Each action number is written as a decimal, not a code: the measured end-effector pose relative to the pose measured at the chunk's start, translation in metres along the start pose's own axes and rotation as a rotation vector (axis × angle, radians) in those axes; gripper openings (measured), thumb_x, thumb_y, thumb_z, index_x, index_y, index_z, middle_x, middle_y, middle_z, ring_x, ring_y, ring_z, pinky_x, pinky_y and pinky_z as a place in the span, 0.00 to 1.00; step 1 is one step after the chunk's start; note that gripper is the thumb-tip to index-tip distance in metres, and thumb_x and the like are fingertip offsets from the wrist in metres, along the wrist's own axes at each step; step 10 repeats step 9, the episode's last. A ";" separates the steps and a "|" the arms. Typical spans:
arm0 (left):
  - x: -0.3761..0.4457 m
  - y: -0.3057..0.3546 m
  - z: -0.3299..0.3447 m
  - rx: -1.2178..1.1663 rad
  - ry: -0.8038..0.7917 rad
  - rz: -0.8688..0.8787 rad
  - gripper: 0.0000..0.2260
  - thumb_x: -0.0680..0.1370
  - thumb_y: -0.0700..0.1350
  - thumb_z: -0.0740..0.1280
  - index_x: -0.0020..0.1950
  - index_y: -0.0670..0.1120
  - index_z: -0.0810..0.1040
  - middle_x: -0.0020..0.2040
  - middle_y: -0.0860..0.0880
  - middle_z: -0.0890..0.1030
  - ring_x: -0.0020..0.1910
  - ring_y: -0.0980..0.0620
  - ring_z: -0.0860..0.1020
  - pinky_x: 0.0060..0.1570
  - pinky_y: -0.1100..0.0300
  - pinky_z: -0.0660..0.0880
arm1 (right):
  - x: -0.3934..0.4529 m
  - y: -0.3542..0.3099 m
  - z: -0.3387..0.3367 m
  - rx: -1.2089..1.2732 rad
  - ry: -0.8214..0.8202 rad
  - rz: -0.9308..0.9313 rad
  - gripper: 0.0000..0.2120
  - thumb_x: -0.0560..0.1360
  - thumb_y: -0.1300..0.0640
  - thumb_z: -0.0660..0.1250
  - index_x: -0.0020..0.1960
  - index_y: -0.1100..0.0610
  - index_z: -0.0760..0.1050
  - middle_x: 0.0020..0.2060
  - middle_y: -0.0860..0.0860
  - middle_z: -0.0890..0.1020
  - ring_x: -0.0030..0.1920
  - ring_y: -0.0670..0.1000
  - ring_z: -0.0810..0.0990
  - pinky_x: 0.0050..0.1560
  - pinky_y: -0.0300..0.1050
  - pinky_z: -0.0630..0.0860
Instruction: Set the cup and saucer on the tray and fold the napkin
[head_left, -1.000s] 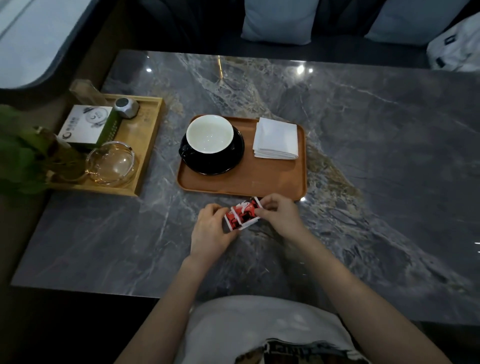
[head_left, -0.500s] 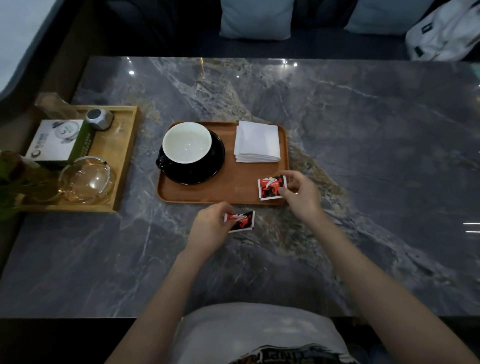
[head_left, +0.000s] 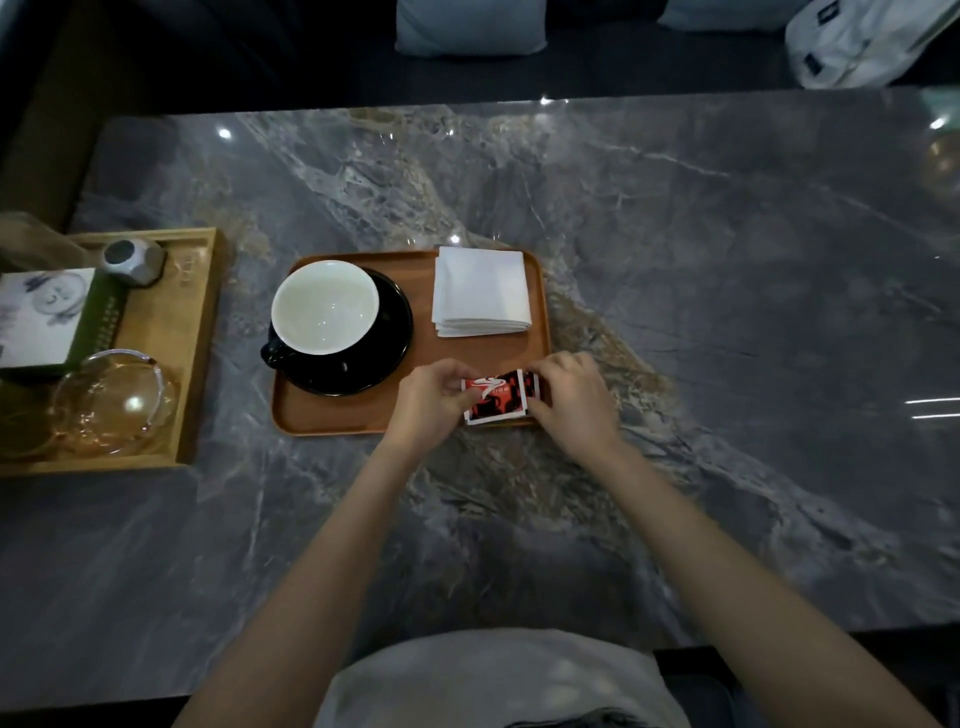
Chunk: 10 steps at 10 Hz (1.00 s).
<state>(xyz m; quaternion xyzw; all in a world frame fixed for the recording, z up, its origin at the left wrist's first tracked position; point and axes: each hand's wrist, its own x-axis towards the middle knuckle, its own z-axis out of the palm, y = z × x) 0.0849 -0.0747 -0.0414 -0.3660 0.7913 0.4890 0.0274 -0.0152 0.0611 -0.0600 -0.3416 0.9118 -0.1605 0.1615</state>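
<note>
Resting on the brown tray (head_left: 363, 415), the cup (head_left: 325, 306) sits in its black saucer (head_left: 384, 353) beside the folded napkin (head_left: 482, 291). Half a second ago each hand held its own packet apart; now left hand (head_left: 434, 402) and right hand (head_left: 569, 397) pinch the red packets (head_left: 496, 397) together at the tray's near corner. The task proper looks done. Fingers hide the packets' edges.

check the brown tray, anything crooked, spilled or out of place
Nothing stands out. The cup sits upright and empty on its black saucer, the folded napkin lies square, and both hands hold red packets at the tray's near edge.
</note>
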 end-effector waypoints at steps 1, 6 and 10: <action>0.008 0.005 0.008 0.048 -0.007 0.012 0.07 0.73 0.42 0.69 0.51 0.42 0.80 0.48 0.42 0.82 0.49 0.46 0.79 0.49 0.57 0.73 | 0.000 0.003 -0.003 0.019 -0.047 -0.031 0.21 0.74 0.62 0.64 0.67 0.57 0.70 0.61 0.55 0.76 0.62 0.56 0.69 0.61 0.50 0.68; 0.021 0.001 0.030 0.277 0.069 -0.009 0.11 0.74 0.47 0.68 0.56 0.49 0.80 0.54 0.45 0.76 0.52 0.46 0.77 0.54 0.54 0.73 | 0.002 0.007 -0.007 0.003 -0.096 -0.079 0.19 0.74 0.58 0.64 0.65 0.58 0.72 0.60 0.54 0.77 0.61 0.56 0.69 0.62 0.51 0.68; 0.022 0.006 0.020 0.254 -0.009 -0.004 0.12 0.72 0.49 0.70 0.54 0.47 0.80 0.54 0.44 0.78 0.54 0.45 0.77 0.55 0.54 0.73 | 0.006 0.003 -0.018 -0.052 -0.093 -0.063 0.21 0.75 0.58 0.63 0.67 0.56 0.69 0.61 0.54 0.76 0.63 0.56 0.69 0.62 0.49 0.67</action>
